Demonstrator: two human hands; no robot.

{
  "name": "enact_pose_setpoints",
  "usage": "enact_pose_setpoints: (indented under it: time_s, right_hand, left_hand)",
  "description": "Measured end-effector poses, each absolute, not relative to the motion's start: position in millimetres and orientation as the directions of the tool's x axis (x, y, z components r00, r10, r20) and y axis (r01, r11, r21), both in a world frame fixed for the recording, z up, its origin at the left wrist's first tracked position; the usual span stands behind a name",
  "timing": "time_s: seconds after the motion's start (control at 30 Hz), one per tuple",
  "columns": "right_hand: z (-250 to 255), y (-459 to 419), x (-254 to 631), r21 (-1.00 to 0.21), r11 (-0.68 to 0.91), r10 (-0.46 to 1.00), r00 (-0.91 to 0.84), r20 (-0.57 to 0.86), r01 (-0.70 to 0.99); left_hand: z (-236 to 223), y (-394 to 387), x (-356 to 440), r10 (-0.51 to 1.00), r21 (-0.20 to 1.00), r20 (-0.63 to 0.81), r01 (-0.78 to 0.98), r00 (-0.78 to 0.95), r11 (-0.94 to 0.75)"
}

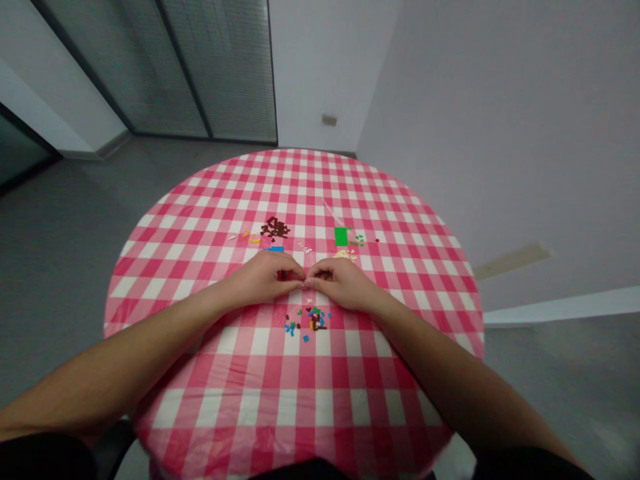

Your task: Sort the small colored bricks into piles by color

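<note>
My left hand [267, 275] and my right hand [337, 281] meet fingertip to fingertip over the middle of the table. Both are closed in a pinch, and whatever sits between the fingertips is too small to make out. Just nearer to me lies a mixed pile of small building bricks [316, 319] in blue, brown, green and yellow. A blue piece [277, 249] shows partly behind my left hand. Beyond my right hand are a flat green plate [341, 237] and some cream bricks [345, 254], partly hidden by that hand.
A heap of brown bricks [275, 227] lies at the back left, with yellow pieces [254, 239] beside it. Small green bricks [359, 239] and one red piece [377, 241] lie right of the plate. A checked cloth [300, 373] covers the round table.
</note>
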State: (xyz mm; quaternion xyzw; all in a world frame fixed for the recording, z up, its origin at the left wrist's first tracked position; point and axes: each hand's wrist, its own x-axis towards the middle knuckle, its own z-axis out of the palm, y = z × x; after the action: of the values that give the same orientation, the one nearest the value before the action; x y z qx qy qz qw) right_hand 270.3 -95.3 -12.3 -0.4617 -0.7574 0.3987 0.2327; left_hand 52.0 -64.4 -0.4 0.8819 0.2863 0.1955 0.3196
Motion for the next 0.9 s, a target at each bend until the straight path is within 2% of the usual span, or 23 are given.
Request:
enact_pose_setpoints:
  time_s: [0.13,0.27,0.4,0.5,0.6,0.73,0.8,0.9]
  right_hand:
    - [-16,-92,269,-0.907,0.115,0.921,-0.387,-0.056,0.405]
    - [-17,-91,266,-0.962,-0.058,0.930,-0.337,-0.149,0.266]
    - [-16,-92,264,-0.970,-0.107,0.932,-0.317,-0.175,0.220]
    - [-15,-92,264,-0.954,-0.066,0.932,-0.324,-0.163,0.292]
    - [-14,-93,266,-0.903,0.058,0.943,-0.320,-0.090,0.425]
    - [-14,-93,266,-0.701,0.314,0.925,-0.372,0.074,0.641]
    - [-14,-93,265,-0.602,0.383,0.902,-0.424,0.081,0.700]
    - [-15,-92,261,-0.523,0.418,0.888,-0.456,0.061,0.743]
  left_hand:
    - [-1,-68,55,0.704,0.694,0.159,0.429,0.692,-0.578]
    - [-7,-69,59,0.780,0.774,0.150,0.418,0.607,-0.475]
    - [-14,-69,62,0.815,0.848,0.128,0.364,0.565,-0.386]
    - [-15,-68,63,0.826,0.878,0.108,0.337,0.553,-0.340]
    - [-12,-67,61,0.827,0.893,0.081,0.329,0.556,-0.308]
    - [-5,-62,57,0.832,0.896,0.075,0.328,0.550,-0.298]
    - [-5,-60,56,0.843,0.895,0.089,0.329,0.530,-0.301]
    - [-7,-58,55,0.857,0.883,0.104,0.350,0.504,-0.313]
